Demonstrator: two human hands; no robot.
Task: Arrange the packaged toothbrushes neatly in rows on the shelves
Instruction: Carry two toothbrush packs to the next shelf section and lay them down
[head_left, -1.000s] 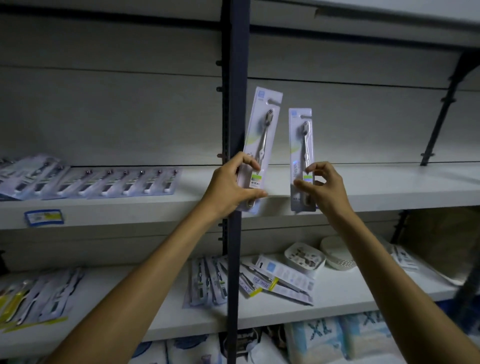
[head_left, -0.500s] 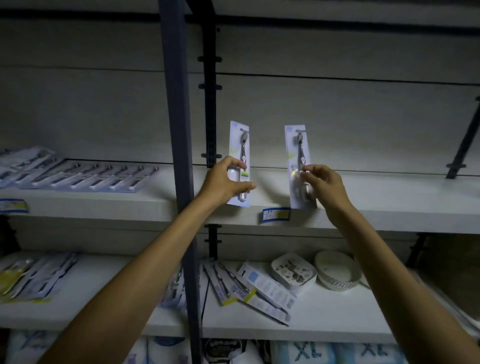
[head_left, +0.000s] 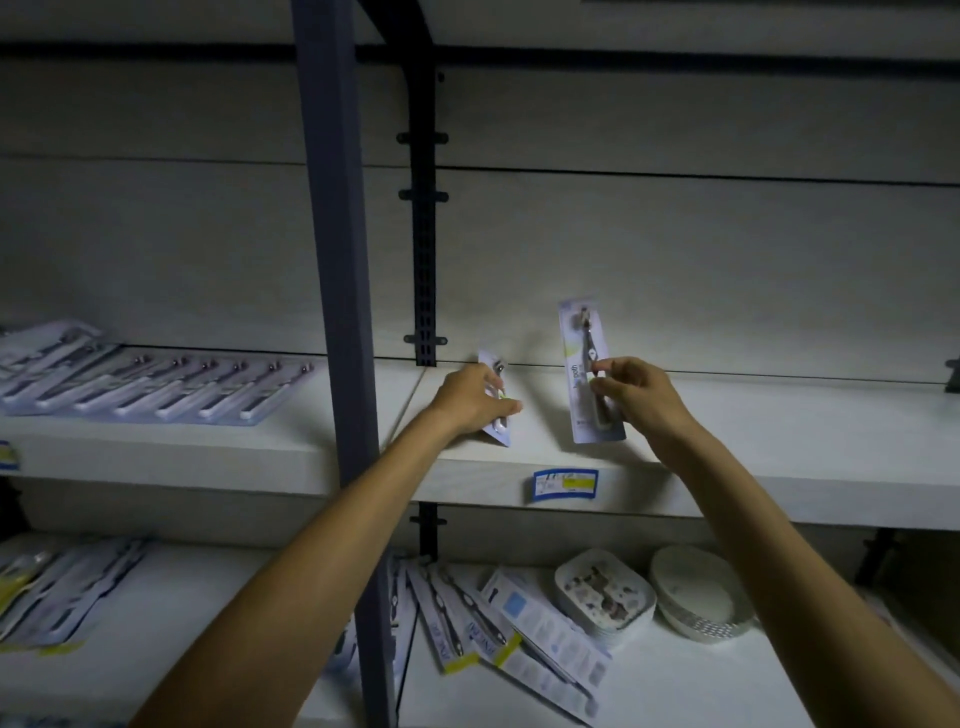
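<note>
My left hand (head_left: 470, 400) grips a packaged toothbrush (head_left: 500, 434) that lies almost flat on the upper shelf (head_left: 779, 441), just right of the dark upright post. My right hand (head_left: 636, 397) pinches a second packaged toothbrush (head_left: 582, 358) by its middle, holding it nearly upright above the same shelf, a hand's width to the right. A neat row of several packaged toothbrushes (head_left: 156, 384) lies on the upper shelf at the left.
A dark metal post (head_left: 337, 312) stands in front of the shelves between the two bays. A blue price tag (head_left: 565, 484) sticks to the shelf edge. On the lower shelf lie loose toothbrush packs (head_left: 498, 623), white dishes (head_left: 605, 592) and a white bowl (head_left: 701, 592).
Both hands have moved onto the upper shelf. The left pack has tipped from upright to nearly flat on the shelf. The right pack stays upright. The camera view has shifted right.
</note>
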